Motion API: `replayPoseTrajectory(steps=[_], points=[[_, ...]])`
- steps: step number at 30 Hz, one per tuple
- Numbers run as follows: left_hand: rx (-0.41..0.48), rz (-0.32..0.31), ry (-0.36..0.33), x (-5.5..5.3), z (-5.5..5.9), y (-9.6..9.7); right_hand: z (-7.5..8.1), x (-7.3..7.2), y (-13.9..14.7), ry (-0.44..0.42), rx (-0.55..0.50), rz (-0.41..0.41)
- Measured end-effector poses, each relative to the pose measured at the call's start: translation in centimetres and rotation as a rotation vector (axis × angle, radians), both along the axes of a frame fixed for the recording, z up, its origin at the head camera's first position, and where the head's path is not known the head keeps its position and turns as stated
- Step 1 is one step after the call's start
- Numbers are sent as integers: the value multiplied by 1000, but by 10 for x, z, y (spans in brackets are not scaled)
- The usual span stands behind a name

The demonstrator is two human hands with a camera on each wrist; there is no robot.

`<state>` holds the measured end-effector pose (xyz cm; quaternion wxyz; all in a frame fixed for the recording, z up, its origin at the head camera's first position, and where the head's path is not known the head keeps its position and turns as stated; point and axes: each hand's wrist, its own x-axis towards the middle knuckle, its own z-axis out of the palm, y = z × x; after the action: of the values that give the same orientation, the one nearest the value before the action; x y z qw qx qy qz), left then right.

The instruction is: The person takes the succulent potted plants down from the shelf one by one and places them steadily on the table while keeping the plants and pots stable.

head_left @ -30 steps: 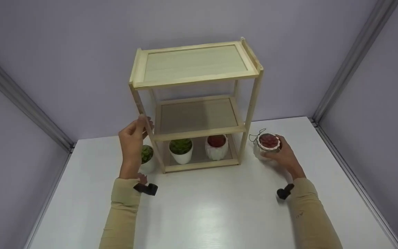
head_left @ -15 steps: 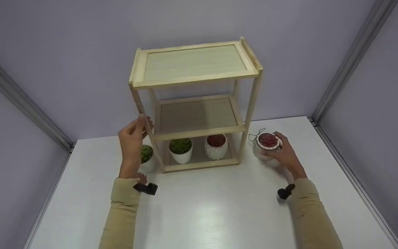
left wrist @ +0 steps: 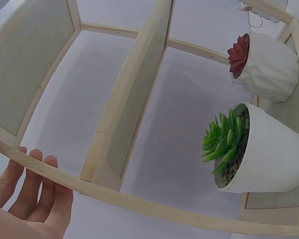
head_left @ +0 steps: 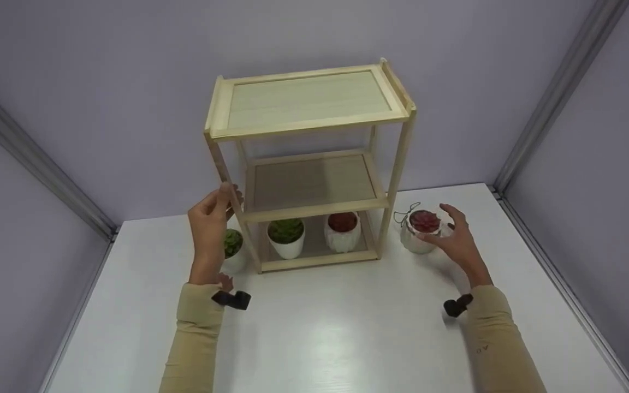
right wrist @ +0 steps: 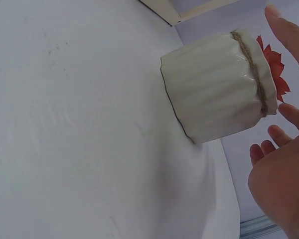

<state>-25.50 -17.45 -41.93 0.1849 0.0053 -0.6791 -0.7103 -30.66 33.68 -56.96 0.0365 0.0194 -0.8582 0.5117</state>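
Note:
A three-tier wooden shelf [head_left: 314,202] stands against the back wall. My left hand [head_left: 209,215] holds its front left post [left wrist: 139,201], the fingers behind the wood in the left wrist view. To the right of the shelf, a white ribbed pot [right wrist: 214,89] with a red succulent [head_left: 425,221] sits on the table, a cord tied under its rim. My right hand [head_left: 459,240] is spread at the pot's right side, thumb near the rim and fingers apart from it in the head view.
On the bottom tier stand a white pot with a green succulent [left wrist: 269,154] and a textured white pot with a red one [left wrist: 271,67]. Another green potted succulent [head_left: 232,243] is left of the shelf, partly behind my left wrist. Grey walls enclose the white table [head_left: 336,327].
My right hand has let go of the ribbed pot, its fingers spreading and drawing back slightly right. The pot stays in place. My left hand still holds the post.

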Motion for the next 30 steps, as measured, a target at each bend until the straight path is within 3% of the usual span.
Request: replayPoseTrajectory(steps=[11, 21, 30], points=[[-1, 58, 58, 12, -18, -4, 24, 5, -5, 120, -75, 35], [-193, 143, 1, 34, -28, -6, 41, 10, -21, 204, -102, 63], [-164, 220, 12, 48, -37, 7, 51, 14, -38, 211, -150, 87]])
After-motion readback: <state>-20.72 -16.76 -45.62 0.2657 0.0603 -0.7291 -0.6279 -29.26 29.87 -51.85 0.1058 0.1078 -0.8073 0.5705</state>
